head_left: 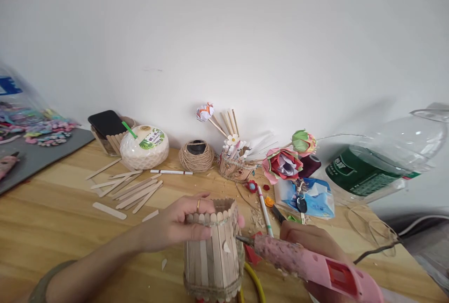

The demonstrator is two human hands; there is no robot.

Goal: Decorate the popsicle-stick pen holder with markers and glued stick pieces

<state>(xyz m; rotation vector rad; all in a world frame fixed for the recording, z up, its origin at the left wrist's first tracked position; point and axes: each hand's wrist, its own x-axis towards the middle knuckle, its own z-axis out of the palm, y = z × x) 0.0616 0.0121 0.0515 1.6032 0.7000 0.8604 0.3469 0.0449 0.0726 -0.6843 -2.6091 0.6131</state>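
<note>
My left hand [185,228] grips the rim of a pot made of upright wooden craft sticks [210,263], fingers inside and thumb outside. Twine runs round its top and base, and a small white half-round piece [226,247] sits on its side. Held in my right hand [312,240] is a pink hot glue gun [287,256], its barrel smeared and speckled with bits. The nozzle points left at the pot's right side; whether it touches I cannot tell. Behind the pot lie a red scrap [253,251] and a yellow loop [255,282], partly hidden.
Loose craft sticks [138,193] lie at left, before a wrapped coconut [144,148] and a phone in a stick holder [107,125]. Behind stand a twine ball [196,158], a decorated pen pot [235,169] and paper flowers [283,165]. A large bottle [372,172] leans right; a cord [377,249] trails.
</note>
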